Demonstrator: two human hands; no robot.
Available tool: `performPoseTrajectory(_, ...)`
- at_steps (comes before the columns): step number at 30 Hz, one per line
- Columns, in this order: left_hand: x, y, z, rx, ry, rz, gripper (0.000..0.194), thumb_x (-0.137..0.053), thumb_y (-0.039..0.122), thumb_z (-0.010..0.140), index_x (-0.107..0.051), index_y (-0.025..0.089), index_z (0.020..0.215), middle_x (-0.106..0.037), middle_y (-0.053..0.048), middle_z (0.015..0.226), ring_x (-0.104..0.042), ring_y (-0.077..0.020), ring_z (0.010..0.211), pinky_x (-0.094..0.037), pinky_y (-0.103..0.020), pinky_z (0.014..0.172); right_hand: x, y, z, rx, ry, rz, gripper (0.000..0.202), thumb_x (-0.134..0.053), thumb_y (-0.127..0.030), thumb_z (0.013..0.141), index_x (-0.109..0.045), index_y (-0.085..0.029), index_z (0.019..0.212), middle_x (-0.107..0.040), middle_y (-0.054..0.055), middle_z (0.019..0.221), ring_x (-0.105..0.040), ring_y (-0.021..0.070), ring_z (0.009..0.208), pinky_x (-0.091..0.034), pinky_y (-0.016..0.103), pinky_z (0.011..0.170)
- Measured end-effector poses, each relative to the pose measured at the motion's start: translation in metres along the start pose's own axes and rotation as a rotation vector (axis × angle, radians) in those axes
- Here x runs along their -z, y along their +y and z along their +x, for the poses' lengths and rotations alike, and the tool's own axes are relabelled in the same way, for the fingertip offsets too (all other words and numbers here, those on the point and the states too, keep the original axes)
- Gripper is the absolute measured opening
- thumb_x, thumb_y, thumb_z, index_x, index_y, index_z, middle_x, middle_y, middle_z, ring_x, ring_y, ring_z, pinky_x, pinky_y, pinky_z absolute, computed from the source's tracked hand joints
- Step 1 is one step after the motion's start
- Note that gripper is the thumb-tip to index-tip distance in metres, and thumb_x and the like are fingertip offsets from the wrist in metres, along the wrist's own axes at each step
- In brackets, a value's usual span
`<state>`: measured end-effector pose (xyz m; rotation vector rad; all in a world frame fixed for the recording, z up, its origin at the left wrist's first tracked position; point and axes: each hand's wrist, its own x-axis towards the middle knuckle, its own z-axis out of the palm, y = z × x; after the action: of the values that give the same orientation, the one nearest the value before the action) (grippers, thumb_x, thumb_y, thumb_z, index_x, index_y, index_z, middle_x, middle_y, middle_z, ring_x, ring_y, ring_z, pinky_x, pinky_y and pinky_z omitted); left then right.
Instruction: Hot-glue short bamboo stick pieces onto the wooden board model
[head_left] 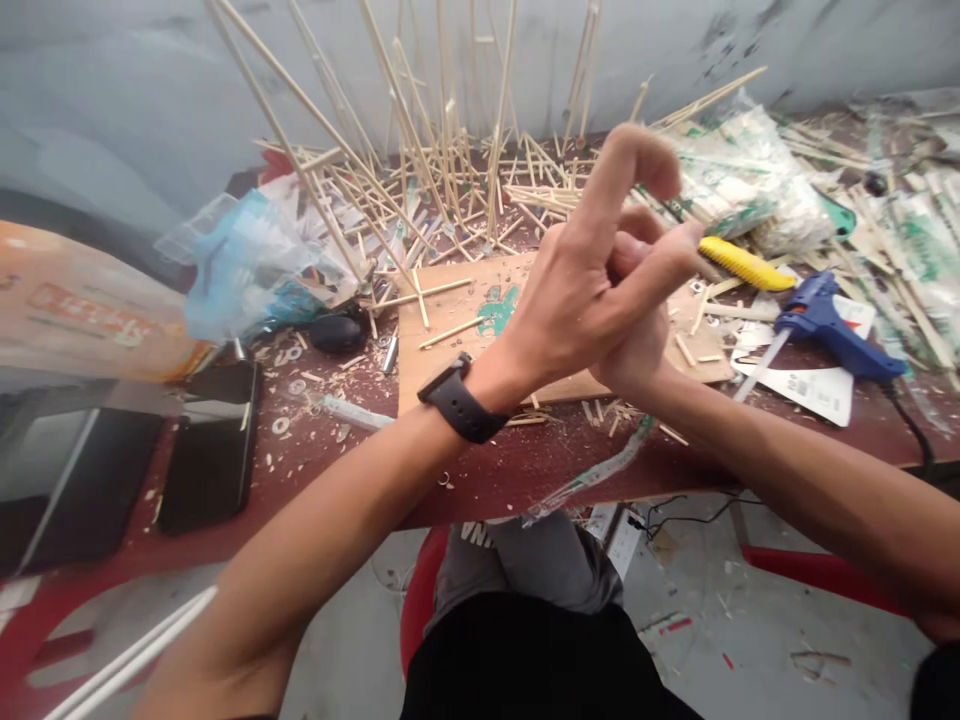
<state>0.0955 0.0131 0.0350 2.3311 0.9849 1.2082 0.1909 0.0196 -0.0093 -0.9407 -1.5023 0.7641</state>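
My left hand (574,285), with a black watch (466,400) on the wrist, crosses over my right hand (639,345) above a wooden board (431,375). The two hands touch. On my left hand the index finger is raised and bent, apart from the thumb, and no object shows in it. Most of my right hand's fingers are hidden behind the left, so their pose is unclear. Thin wooden sticks (452,332) lie on the board beside a green mark (498,311).
Upright sticks (501,120) rise behind the board. To the right are a yellow-handled tool (746,264), a blue glue gun (836,328) and plastic bags (731,165). A phone (210,445), black mouse (336,333) and blue bag (244,250) lie left.
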Motion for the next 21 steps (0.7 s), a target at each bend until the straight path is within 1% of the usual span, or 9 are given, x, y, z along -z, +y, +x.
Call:
performPoseTrajectory(2, 0.005, -0.009, -0.004, -0.006, -0.033, -0.015, 0.037, -0.033, 0.033, 0.117, -0.052, 0.025, 0.148, -0.073, -0.004, 0.128, -0.082, -0.0213, 0.114, -0.066, -0.033, 0.083, -0.001, -0.005, 0.001, -0.016, 0.087, 0.151, 0.057, -0.053, -0.078, 0.094, -0.04, -0.027, 0.072, -0.044, 0.002, 0.075, -0.042, 0.0184, 0.067, -0.044, 0.035, 0.059)
performPoseTrajectory(3, 0.01, -0.014, -0.008, -0.003, -0.052, -0.013, 0.035, -0.039, 0.033, 0.118, -0.048, 0.026, 0.151, -0.075, -0.005, 0.127, -0.081, -0.021, 0.114, -0.067, -0.033, 0.086, -0.001, -0.007, 0.001, -0.058, 0.071, 0.229, 0.057, -0.055, -0.077, 0.094, -0.039, -0.027, 0.07, -0.04, 0.0, 0.068, -0.036, 0.0162, 0.059, -0.038, 0.034, 0.052)
performPoseTrajectory(5, 0.021, -0.027, -0.021, 0.009, -0.069, 0.002, 0.037, -0.042, 0.031, 0.118, -0.043, 0.024, 0.154, -0.078, -0.007, 0.123, -0.08, -0.0191, 0.111, -0.066, -0.034, 0.089, 0.003, -0.012, 0.0, -0.145, -0.066, 0.343, 0.06, -0.05, -0.078, 0.096, -0.036, -0.028, 0.065, -0.028, -0.005, 0.056, -0.022, 0.0129, 0.049, -0.025, 0.032, 0.044)
performPoseTrajectory(7, 0.031, -0.038, -0.037, 0.016, -0.107, 0.056, 0.036, -0.043, 0.029, 0.118, -0.044, 0.019, 0.152, -0.08, -0.009, 0.116, -0.079, -0.0193, 0.107, -0.064, -0.036, 0.092, 0.011, -0.016, 0.0, -0.168, -0.174, 0.409, 0.063, -0.05, -0.078, 0.095, -0.032, -0.028, 0.061, -0.021, -0.008, 0.05, -0.017, 0.0111, 0.044, -0.022, 0.031, 0.042)
performPoseTrajectory(10, 0.039, -0.043, -0.055, -0.128, -0.264, 0.273, 0.028, -0.059, 0.03, 0.113, -0.059, 0.01, 0.133, -0.081, -0.012, 0.109, -0.078, -0.0246, 0.103, -0.06, -0.039, 0.09, 0.025, -0.022, 0.001, -0.151, -0.151, 0.435, 0.06, -0.057, -0.074, 0.09, -0.035, -0.028, 0.057, -0.024, -0.007, 0.046, -0.02, 0.0105, 0.043, -0.024, 0.03, 0.042)
performPoseTrajectory(12, 0.038, -0.04, -0.059, -0.243, -0.34, 0.478, 0.022, -0.064, 0.031, 0.111, -0.066, 0.011, 0.117, -0.08, -0.011, 0.1, -0.076, -0.0265, 0.097, -0.057, -0.04, 0.085, 0.031, -0.028, 0.002, -0.122, -0.113, 0.466, 0.054, -0.062, -0.066, 0.087, -0.041, -0.027, 0.056, -0.027, -0.007, 0.045, -0.022, 0.0105, 0.042, -0.024, 0.03, 0.041)
performPoseTrajectory(15, 0.036, -0.033, -0.058, -0.402, -0.399, 0.639, 0.016, -0.062, 0.017, 0.109, -0.067, 0.014, 0.094, -0.076, -0.006, 0.084, -0.071, -0.0245, 0.084, -0.053, -0.038, 0.08, 0.034, -0.042, 0.002, -0.093, -0.109, 0.52, 0.051, -0.066, -0.06, 0.087, -0.045, -0.026, 0.056, -0.027, -0.007, 0.045, -0.022, 0.0104, 0.041, -0.024, 0.03, 0.041)
performPoseTrajectory(17, 0.036, -0.031, -0.056, -0.46, -0.386, 0.663, 0.02, -0.059, 0.009, 0.108, -0.068, 0.015, 0.091, -0.075, -0.003, 0.08, -0.068, -0.0229, 0.078, -0.051, -0.038, 0.077, 0.033, -0.053, 0.001, -0.133, -0.098, 0.491, 0.057, -0.063, -0.06, 0.094, -0.04, -0.026, 0.056, -0.025, -0.007, 0.045, -0.022, 0.0102, 0.041, -0.025, 0.03, 0.043)
performPoseTrajectory(21, 0.042, -0.03, -0.054, -0.506, -0.239, 0.637, 0.02, -0.055, 0.01, 0.111, -0.072, 0.011, 0.102, -0.074, -0.002, 0.078, -0.066, -0.0211, 0.074, -0.051, -0.038, 0.074, 0.039, -0.069, 0.006, -0.146, -0.084, 0.396, 0.07, -0.043, -0.068, 0.109, -0.034, -0.023, 0.056, -0.028, -0.007, 0.044, -0.024, 0.0096, 0.04, -0.031, 0.029, 0.046)
